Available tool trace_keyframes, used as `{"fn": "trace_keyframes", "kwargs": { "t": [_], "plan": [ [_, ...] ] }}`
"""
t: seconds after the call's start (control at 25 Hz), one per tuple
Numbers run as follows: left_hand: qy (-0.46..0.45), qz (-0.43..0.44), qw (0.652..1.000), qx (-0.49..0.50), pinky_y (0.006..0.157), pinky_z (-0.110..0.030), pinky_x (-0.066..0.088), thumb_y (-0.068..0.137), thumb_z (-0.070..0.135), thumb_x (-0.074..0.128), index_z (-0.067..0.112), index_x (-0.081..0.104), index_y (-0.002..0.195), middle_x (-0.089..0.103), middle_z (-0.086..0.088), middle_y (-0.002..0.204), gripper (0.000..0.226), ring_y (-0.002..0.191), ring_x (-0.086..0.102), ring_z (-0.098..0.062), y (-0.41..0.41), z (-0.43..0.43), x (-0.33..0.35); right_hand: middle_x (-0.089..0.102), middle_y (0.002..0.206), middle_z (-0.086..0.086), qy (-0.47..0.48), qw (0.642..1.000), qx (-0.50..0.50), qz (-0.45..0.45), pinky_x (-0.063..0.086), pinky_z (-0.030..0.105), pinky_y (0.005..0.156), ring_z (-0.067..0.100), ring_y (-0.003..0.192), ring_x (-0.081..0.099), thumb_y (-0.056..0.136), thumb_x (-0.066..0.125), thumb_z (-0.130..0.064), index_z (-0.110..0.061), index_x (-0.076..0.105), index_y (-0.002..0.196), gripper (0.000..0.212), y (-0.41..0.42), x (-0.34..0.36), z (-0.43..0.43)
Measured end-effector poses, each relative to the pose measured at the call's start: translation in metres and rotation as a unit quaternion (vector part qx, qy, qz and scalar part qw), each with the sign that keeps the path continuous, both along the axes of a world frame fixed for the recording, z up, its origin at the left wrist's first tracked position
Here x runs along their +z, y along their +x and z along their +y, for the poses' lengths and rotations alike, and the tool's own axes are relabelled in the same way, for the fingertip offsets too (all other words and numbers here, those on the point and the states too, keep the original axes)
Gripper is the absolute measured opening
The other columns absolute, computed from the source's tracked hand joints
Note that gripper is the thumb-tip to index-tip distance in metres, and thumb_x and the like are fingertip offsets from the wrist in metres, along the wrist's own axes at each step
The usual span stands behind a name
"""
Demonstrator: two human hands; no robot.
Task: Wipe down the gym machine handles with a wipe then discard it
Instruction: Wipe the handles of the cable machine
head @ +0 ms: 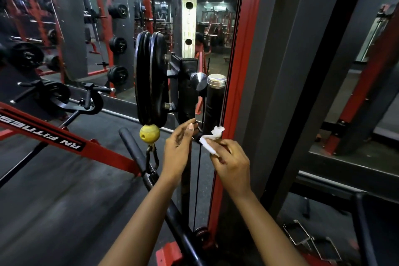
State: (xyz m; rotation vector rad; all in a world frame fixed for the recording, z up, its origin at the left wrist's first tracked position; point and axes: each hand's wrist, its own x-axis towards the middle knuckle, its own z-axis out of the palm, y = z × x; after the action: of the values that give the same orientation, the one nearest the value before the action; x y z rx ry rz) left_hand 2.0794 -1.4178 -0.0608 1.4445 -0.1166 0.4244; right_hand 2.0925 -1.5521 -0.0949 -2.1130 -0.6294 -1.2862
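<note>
Right hand (232, 165) presses wipe (212, 139) against black handle (213, 106).

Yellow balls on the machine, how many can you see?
1. The yellow ball hangs under the black pulley, just left of the left hand. More could be hidden behind the machine.
</note>
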Motion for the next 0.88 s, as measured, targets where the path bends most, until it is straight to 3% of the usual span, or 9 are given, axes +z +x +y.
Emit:
{"fn": "trace_keyframes", "kwargs": {
  "t": [0.16,0.32,0.4,0.48,0.6,0.68,0.76,0.88],
  "plan": [
    [0.027,-0.015,1.000,-0.007,0.103,-0.034,0.044,0.089,0.035,0.049,0.019,0.060,0.120,0.066,0.005,0.117,0.037,0.113,0.058,-0.008,0.003,-0.007,0.004,0.065,0.106,0.000,0.191,0.981,0.021,0.034,0.049,0.014,0.087,0.012,0.096,0.064,0.071,0.072,0.004,-0.009,0.067,0.107,0.038,-0.005,0.022,-0.006],
    [0.053,-0.021,0.998,-0.005,0.091,-0.009,0.044,0.090,0.030,0.051,0.034,0.056,0.115,0.062,0.016,0.114,0.025,0.107,0.055,0.010,0.004,-0.019,0.004,0.069,0.096,-0.004,0.301,0.952,0.030,0.053,0.056,0.023,0.071,0.006,0.083,0.067,0.077,0.067,0.002,-0.008,0.066,0.108,0.033,0.006,0.052,-0.004],
    [0.058,-0.022,0.998,0.003,0.084,-0.003,0.042,0.091,0.027,0.051,0.039,0.052,0.114,0.059,0.020,0.112,0.025,0.103,0.053,0.017,0.004,-0.022,0.003,0.067,0.092,-0.013,0.343,0.935,0.054,0.068,0.052,0.012,0.068,-0.005,0.079,0.064,0.079,0.065,0.001,-0.009,0.067,0.108,0.031,0.015,0.071,0.003],
    [0.063,-0.026,0.998,0.013,0.083,-0.002,0.041,0.091,0.027,0.051,0.040,0.051,0.114,0.058,0.022,0.112,0.027,0.102,0.052,0.020,0.004,-0.022,0.002,0.063,0.097,-0.015,0.326,0.938,0.092,0.069,0.043,0.000,0.070,-0.015,0.080,0.058,0.080,0.062,0.003,-0.007,0.065,0.110,0.032,0.019,0.079,0.013],
    [0.063,-0.033,0.997,0.014,0.085,-0.004,0.042,0.088,0.032,0.050,0.038,0.051,0.116,0.058,0.024,0.111,0.028,0.104,0.052,0.018,0.005,-0.022,0.002,0.059,0.102,-0.009,0.288,0.948,0.114,0.076,0.040,-0.004,0.074,-0.018,0.090,0.053,0.081,0.057,0.008,-0.002,0.060,0.116,0.037,0.016,0.060,0.019],
    [0.059,-0.036,0.998,0.012,0.089,-0.008,0.042,0.084,0.037,0.049,0.038,0.052,0.116,0.059,0.023,0.112,0.032,0.109,0.053,0.012,0.005,-0.023,0.001,0.062,0.104,-0.005,0.280,0.946,0.122,0.107,0.042,-0.002,0.078,-0.017,0.094,0.054,0.081,0.057,0.009,-0.002,0.058,0.118,0.038,0.015,0.033,0.017],
    [0.050,-0.034,0.998,0.014,0.090,-0.007,0.042,0.086,0.033,0.050,0.035,0.052,0.118,0.059,0.022,0.112,0.033,0.109,0.053,0.012,0.004,-0.025,0.001,0.066,0.107,0.000,0.275,0.942,0.125,0.148,0.045,0.004,0.082,-0.003,0.099,0.059,0.082,0.058,0.002,-0.008,0.057,0.120,0.039,0.012,0.007,0.015],
    [0.056,-0.035,0.998,0.020,0.088,-0.004,0.041,0.086,0.032,0.050,0.031,0.051,0.121,0.059,0.025,0.109,0.035,0.105,0.053,0.017,0.001,-0.026,0.001,0.066,0.105,-0.008,0.273,0.933,0.132,0.192,0.049,0.012,0.082,-0.002,0.095,0.062,0.082,0.055,-0.004,-0.018,0.054,0.120,0.040,0.010,-0.007,0.011]
  ]
}}
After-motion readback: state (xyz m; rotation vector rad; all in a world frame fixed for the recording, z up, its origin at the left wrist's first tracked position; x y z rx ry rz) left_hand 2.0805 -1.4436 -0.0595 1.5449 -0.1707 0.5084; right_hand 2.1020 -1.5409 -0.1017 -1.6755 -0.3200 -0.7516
